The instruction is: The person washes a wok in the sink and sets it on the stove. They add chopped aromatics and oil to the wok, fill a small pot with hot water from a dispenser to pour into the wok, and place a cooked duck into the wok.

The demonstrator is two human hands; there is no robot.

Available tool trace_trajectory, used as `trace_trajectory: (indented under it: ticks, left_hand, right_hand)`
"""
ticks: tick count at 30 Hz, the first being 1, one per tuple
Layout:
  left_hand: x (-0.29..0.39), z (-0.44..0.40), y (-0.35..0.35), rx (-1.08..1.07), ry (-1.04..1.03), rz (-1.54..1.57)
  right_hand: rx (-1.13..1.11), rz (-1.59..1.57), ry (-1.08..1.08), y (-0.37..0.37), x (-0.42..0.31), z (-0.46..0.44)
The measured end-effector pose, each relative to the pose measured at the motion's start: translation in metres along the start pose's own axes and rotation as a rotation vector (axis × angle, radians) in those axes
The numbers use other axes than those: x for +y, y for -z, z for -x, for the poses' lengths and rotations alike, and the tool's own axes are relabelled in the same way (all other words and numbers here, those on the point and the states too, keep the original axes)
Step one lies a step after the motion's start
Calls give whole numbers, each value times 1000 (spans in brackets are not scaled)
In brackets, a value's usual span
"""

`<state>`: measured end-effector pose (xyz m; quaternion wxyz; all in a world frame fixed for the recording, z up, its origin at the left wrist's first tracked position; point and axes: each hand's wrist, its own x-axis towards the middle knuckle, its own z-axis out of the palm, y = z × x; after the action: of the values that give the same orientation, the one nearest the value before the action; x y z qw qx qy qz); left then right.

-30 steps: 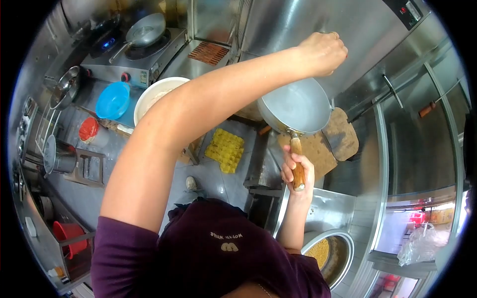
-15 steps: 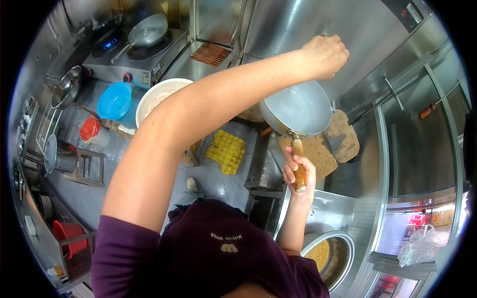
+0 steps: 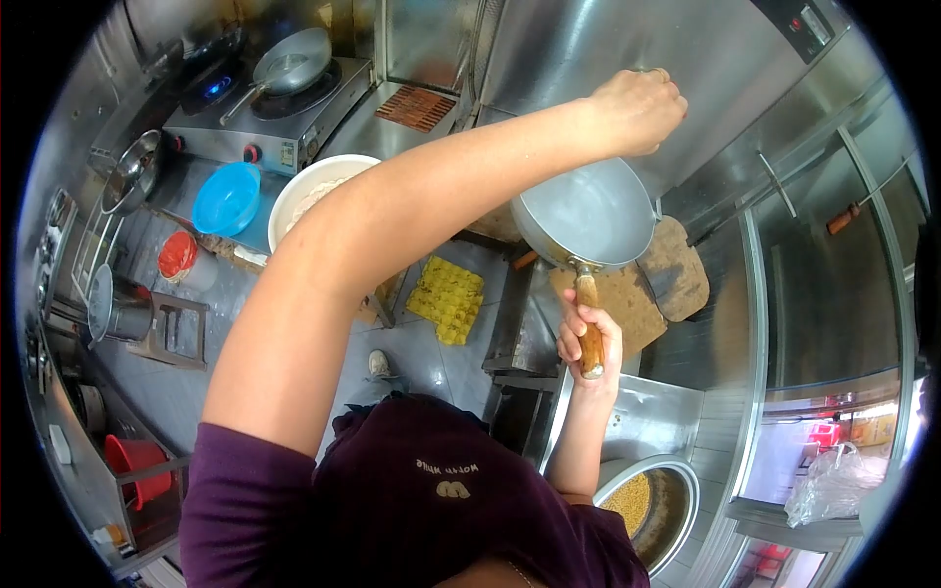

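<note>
My right hand (image 3: 591,343) is wrapped around the wooden handle (image 3: 589,328) of a metal pan (image 3: 593,211). Pale grey inside, the pan has nothing visible in it and is partly covered by my left wrist. My left arm stretches across the view, and my left hand (image 3: 642,113) is a closed fist above the pan's far rim, in front of a large steel surface (image 3: 569,59). Whatever its fingers hold, if anything, is hidden. Brown boards (image 3: 672,267) lie beneath and beside the pan.
A stove (image 3: 328,113) at the upper left carries another pan (image 3: 292,61) and a lit burner. Near it are a blue basin (image 3: 225,199) and a cream bowl (image 3: 284,201). A yellow tray (image 3: 446,300) lies on the floor; a pot with yellow grains (image 3: 628,502) is lower right.
The view has shifted very slightly since the first frame. Both hands keep the same poses, and the pan stays in my right hand.
</note>
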<state>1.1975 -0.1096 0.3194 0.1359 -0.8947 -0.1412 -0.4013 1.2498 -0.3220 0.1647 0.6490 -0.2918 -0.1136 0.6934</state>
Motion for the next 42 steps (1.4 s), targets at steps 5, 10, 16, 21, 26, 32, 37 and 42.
trace_trajectory:
  ticks: [5, 10, 16, 21, 26, 32, 37, 42]
  left_hand:
    - [0, 0, 0, 6, -7, -14]
    - [0, 1, 0, 17, -19, -21]
    - [-1, 0, -1, 17, -22, -28]
    - [-2, 1, -2, 55, -37, 2]
    - [-2, 1, -2, 51, -45, 12]
    - [-2, 1, -2, 35, -30, 15]
    - [-2, 0, -1, 29, -39, -8]
    - [-2, 0, -1, 24, -37, -25]
  right_hand:
    - [-6, 13, 4, 0, 0, 0]
    - [-9, 44, 10, 0, 0, 0]
    - [-21, 27, -5, 0, 0, 0]
    - [-20, 32, -7, 0, -1, 0]
    - [7, 23, -10, 0, 0, 1]
    - [-11, 15, -7, 2, 0, -1]
    - [-18, -2, -14, 1, 0, 0]
    - [-20, 7, -7, 3, 0, -1]
